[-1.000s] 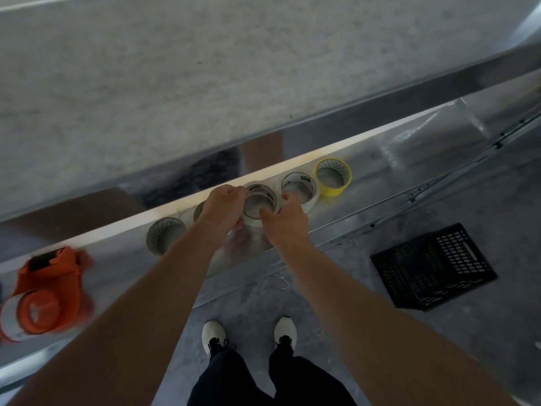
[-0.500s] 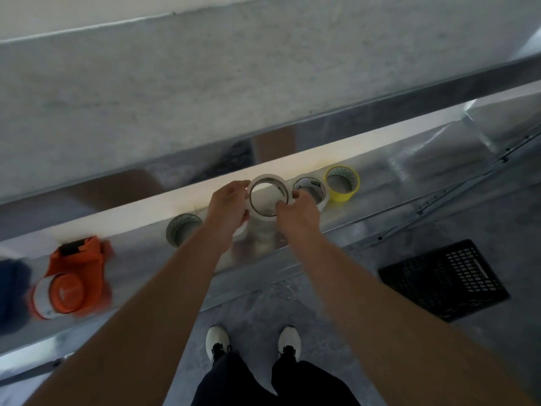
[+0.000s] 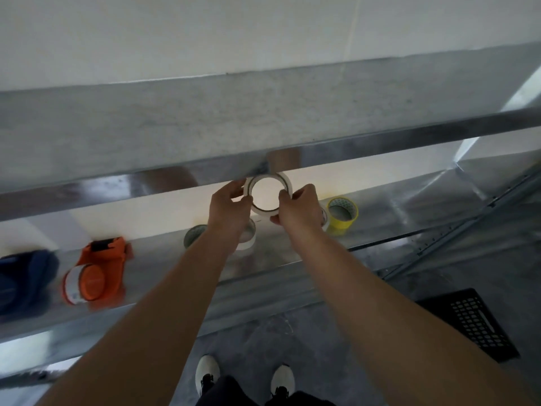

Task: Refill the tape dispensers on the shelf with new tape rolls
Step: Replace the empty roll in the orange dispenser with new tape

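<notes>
Both hands hold 1 white roll [image 3: 270,194] in the air above the shelf [image 3: 287,253], with its hole turned to the camera. The left hand [image 3: 229,209] pinches the left side of the ring and the right hand [image 3: 298,210] pinches the right side, each with the thumb on the near face and fingers behind. This 2-sided hold probably keeps the roll steady so the person can look for the loose end of the tape before loading.

The other rolls lie flat on the shelf under the hands: a grey roll [image 3: 194,234] at the left, a white one [image 3: 247,237] partly hidden by the left wrist, another mostly hidden behind the right hand, and a yellow roll [image 3: 342,213] at the right. They lie in a row, easy to take 1 by 1.

The orange dispenser [image 3: 95,273] lies on its side well apart to the left, and it seems to carry a roll. A blue dispenser [image 3: 23,281] is beside it at the frame edge, blurred. I judge the held roll must next travel left to 1 of them.
</notes>
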Motion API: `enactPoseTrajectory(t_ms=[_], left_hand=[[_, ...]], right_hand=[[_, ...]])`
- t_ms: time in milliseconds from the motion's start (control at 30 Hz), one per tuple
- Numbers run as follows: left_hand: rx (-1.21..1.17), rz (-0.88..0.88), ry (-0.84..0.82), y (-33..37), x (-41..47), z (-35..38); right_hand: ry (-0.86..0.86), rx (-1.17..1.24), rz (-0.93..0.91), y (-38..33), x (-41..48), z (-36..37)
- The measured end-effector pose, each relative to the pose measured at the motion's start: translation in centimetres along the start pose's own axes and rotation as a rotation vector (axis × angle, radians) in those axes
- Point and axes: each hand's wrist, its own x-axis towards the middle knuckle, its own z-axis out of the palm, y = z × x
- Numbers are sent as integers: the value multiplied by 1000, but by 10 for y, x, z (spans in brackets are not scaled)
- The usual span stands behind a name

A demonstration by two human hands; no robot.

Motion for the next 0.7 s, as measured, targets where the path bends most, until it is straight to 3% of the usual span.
enactPoseTrajectory(t_ms=[367, 700], left_hand=[[-13, 130, 106, 10, -40, -25], [-180, 139, -26, -18, -48, -84]], right_hand=[[-111, -56, -118, -15, -42, -3], [-98, -41, -143, -23, -90, 19]])
